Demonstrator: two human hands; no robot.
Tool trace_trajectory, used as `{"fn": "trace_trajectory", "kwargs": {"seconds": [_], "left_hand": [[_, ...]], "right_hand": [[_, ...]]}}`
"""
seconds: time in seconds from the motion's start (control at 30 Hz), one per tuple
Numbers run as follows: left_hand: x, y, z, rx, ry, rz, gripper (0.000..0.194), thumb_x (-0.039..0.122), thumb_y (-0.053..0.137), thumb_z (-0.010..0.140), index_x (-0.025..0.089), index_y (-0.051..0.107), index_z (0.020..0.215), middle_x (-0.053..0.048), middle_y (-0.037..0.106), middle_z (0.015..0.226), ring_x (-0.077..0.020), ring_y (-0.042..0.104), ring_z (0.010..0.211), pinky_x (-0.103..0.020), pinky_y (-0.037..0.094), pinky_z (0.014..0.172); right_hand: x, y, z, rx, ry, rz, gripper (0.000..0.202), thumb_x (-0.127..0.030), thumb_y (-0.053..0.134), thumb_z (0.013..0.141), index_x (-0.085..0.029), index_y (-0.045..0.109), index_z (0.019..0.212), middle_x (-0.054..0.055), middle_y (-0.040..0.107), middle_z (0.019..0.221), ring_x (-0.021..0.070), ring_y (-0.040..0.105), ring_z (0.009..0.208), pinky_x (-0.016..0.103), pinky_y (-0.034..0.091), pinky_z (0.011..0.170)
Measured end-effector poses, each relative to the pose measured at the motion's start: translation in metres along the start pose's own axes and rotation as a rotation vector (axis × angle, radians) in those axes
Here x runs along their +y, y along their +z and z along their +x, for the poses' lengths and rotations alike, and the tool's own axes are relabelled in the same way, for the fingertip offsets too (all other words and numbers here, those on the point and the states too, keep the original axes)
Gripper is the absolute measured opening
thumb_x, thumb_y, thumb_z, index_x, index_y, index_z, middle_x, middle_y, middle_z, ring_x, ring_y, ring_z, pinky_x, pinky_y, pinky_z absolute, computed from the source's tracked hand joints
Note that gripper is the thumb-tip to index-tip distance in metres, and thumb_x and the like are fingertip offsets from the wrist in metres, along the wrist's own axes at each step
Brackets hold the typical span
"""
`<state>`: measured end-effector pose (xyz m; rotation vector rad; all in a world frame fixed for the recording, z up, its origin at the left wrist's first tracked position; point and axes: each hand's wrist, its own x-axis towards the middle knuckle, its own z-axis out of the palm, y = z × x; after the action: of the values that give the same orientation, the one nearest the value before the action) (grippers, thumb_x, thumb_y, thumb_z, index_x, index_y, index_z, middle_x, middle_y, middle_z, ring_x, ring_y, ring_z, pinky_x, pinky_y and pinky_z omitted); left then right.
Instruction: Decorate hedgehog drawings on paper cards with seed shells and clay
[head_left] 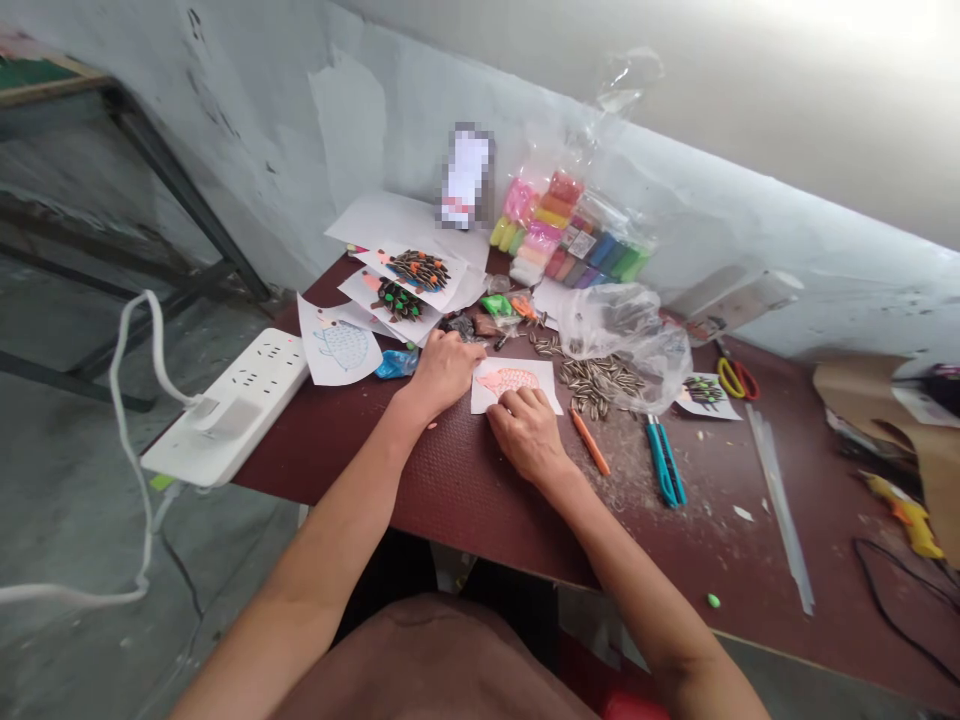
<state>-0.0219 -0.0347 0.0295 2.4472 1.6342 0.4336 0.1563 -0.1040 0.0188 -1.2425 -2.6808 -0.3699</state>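
A small white paper card with an orange hedgehog drawing lies on the dark red table before me. My right hand rests over the card's lower edge, fingers curled and pressed down; what they pinch, if anything, is hidden. At the card's upper left corner is my left hand, its fingers bent together, their tips hard to make out. Just beyond it sit bits of dark, green and orange modelling clay. An orange marker lies right of my right hand, below a pile of striped sunflower seeds.
Left are a white power strip, a blue clay packet and hedgehog pictures. Behind stand a phone and bagged coloured clay. Right lie a teal utility knife, scissors, glue sticks and a yellow glue gun.
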Motion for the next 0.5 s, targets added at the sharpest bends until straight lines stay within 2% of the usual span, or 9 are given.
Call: {"fn": "trace_trajectory", "kwargs": {"seconds": [0.27,0.4,0.5], "left_hand": [[-0.001,0.004,0.001,0.015,0.044,0.018,0.028,0.017,0.052,0.098,0.021,0.080,0.101,-0.011,0.076,0.089,-0.0279,0.065,0.095,-0.040,0.042,0.085],[0.000,0.004,0.001,0.088,0.074,0.014,0.029,0.014,0.051,0.098,0.020,0.080,0.098,-0.010,0.073,0.086,-0.0266,0.064,0.094,-0.039,0.042,0.086],[0.001,0.000,0.001,0.133,0.051,-0.039,0.025,0.018,0.055,0.098,0.021,0.080,0.099,-0.009,0.072,0.085,-0.0255,0.063,0.093,-0.040,0.043,0.088]], "right_hand": [[-0.006,0.003,-0.003,0.031,0.054,0.054,0.027,-0.022,0.052,0.103,-0.019,0.070,0.083,0.006,0.065,0.083,0.0204,0.045,0.081,0.034,0.031,0.080],[-0.004,0.001,-0.008,0.033,0.046,0.105,0.027,-0.023,0.051,0.103,-0.020,0.072,0.087,0.006,0.066,0.085,0.0203,0.046,0.082,0.034,0.032,0.080],[-0.005,-0.001,-0.010,0.043,0.059,0.127,0.026,-0.024,0.051,0.103,-0.020,0.072,0.088,0.006,0.066,0.086,0.0207,0.046,0.082,0.034,0.033,0.079]]}}
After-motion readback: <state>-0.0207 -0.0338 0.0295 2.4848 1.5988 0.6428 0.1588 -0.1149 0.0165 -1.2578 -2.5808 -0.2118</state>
